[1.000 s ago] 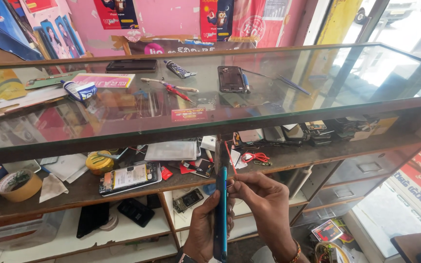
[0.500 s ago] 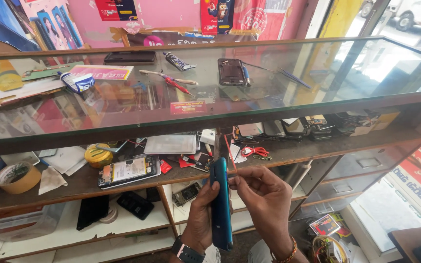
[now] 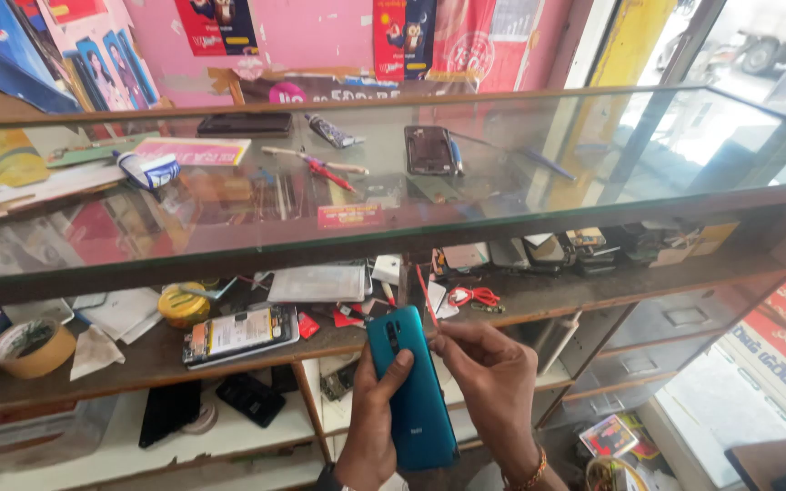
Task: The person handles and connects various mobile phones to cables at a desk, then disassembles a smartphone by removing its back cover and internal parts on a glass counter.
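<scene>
Left hand (image 3: pixel 377 420) grips a teal phone (image 3: pixel 411 386) (back up); right hand (image 3: pixel 493 377) fingers pinch its top edge above the cluttered shelf (image 3: pixel 138 364), prying judged under way.

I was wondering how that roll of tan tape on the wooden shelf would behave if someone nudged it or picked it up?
The roll of tan tape lies flat on the wooden shelf, so a nudge would probably slide it rather than roll it. Its open ring shape suggests it is light and easy to hook with a finger. It looks stiff enough to keep its shape when gripped.
</scene>
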